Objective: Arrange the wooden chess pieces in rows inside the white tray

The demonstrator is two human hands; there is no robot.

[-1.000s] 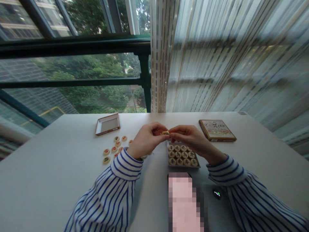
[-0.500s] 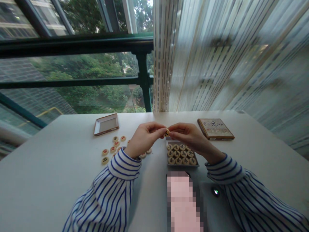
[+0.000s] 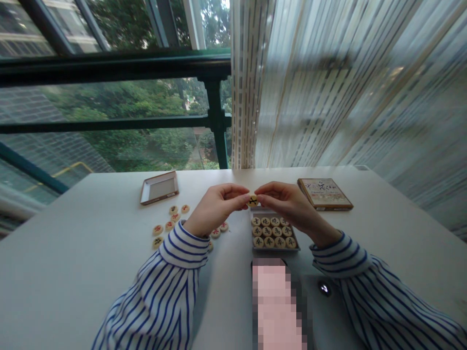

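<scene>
A round Chinese chess piece with a black character (image 3: 253, 200) is pinched between both hands, above the far edge of a shallow box. My left hand (image 3: 219, 206) grips its left side with thumb and fingers. On the opposite side, my right hand (image 3: 288, 206) holds it the same way. Below, the box (image 3: 277, 250) contains several black-marked pieces (image 3: 267, 232) in rows, face up; my right hand hides its far right part. Loose pieces with red or black characters (image 3: 175, 218) lie around my left wrist, some hidden behind it.
An open box lid or tray (image 3: 159, 188) lies at the back left. At the back right rests a flat printed box (image 3: 325, 193). A pixelated phone-like object (image 3: 273, 301) and a grey device with a round shiny spot (image 3: 324, 288) are near the front.
The piece has been turned so its character faces me more fully. My hands have drawn slightly apart around it, with both still holding on.
</scene>
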